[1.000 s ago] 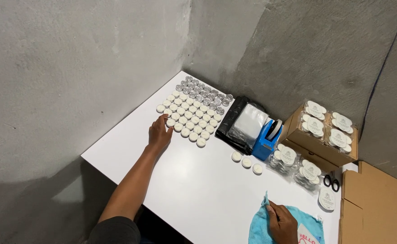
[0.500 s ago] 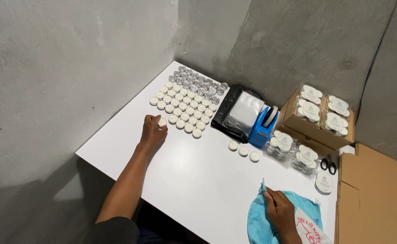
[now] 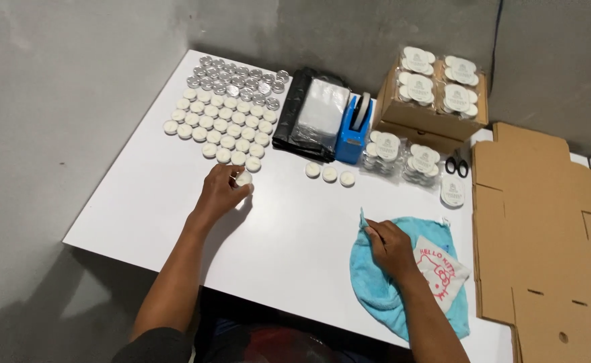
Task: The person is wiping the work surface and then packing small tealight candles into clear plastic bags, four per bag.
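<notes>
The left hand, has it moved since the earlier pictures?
Yes. The left hand has pulled back from the candle rows toward the person, holding one candle.

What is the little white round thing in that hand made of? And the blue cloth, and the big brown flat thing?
The little white disc in the left hand looks like wax: matte, creamy white, though it could be plastic. The blue cloth under the right hand looks like soft, fuzzy towel fabric, because it bunches up. The flat brown sheet looks like cardboard: dull, stiff, with creases and cut flaps.
</notes>
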